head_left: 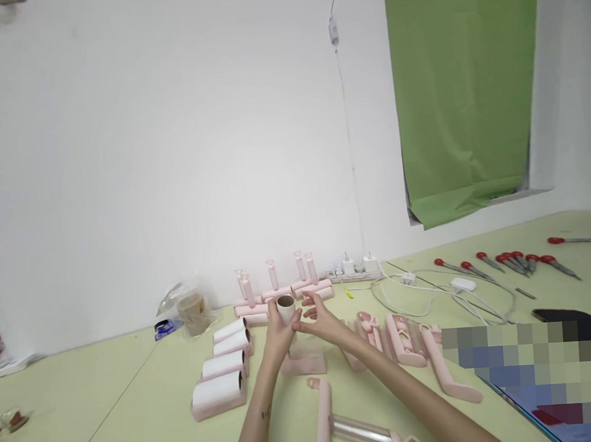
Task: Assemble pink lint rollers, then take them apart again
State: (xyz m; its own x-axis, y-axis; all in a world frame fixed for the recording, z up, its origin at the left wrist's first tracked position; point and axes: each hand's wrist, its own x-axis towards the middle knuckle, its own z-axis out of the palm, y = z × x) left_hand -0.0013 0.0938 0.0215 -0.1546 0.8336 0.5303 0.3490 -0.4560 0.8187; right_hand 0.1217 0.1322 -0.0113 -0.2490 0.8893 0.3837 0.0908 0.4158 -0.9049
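Observation:
My left hand (278, 329) is closed around a small cardboard tube (285, 307), held upright above the table. Beside it, my right hand (320, 318) has its fingers spread, with the fingertips touching the tube's side. Under both hands lies a pink plastic cover piece (304, 364). A pink lint-roller handle with a clear bare roller (353, 432) rests in front of my forearms.
White paper rolls in pink holders (225, 375) sit in a row at the left. Assembled pink rollers (280, 290) stand near the wall. More pink handles (413, 347) lie to the right. Red-handled screwdrivers (508, 261), cables and a power strip (353, 271) are further right.

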